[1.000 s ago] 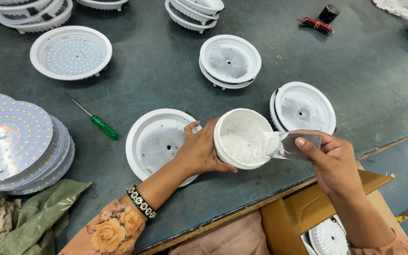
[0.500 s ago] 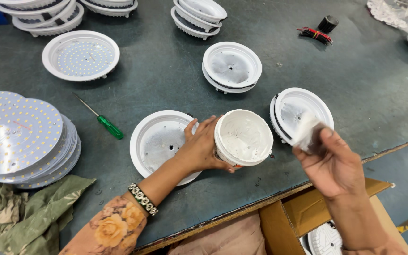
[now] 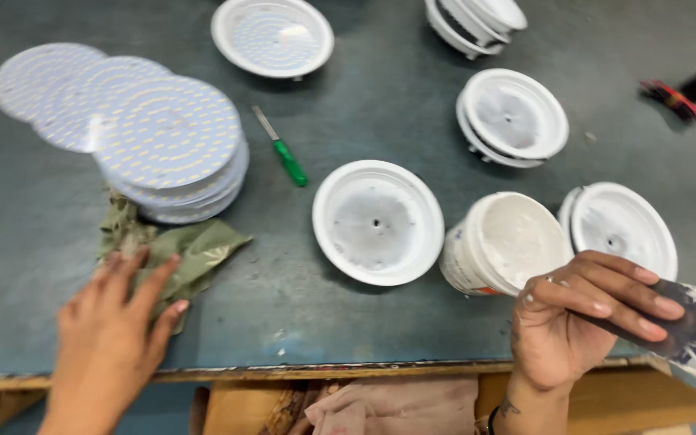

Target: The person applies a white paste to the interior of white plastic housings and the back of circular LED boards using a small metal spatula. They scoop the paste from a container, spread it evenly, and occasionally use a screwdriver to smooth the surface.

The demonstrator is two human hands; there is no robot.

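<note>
Green crumpled cloth (image 3: 172,256) lies on the dark table (image 3: 380,89), just under your open left hand (image 3: 110,322). Press flat, then pinch it. Your right hand (image 3: 573,322) grips the dark paste-smeared scraper (image 3: 686,326) beside the white paste tub (image 3: 503,242); keep it level.

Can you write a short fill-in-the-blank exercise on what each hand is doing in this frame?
1. The right hand holds a paste-smeared ____.
2. The left hand reaches onto the green ____.
3. The tool with a green handle beside the disc stack is a ____.
4. The tub of white paste stands between two white ____.

Missing words: scraper; cloth; screwdriver; housings
</note>
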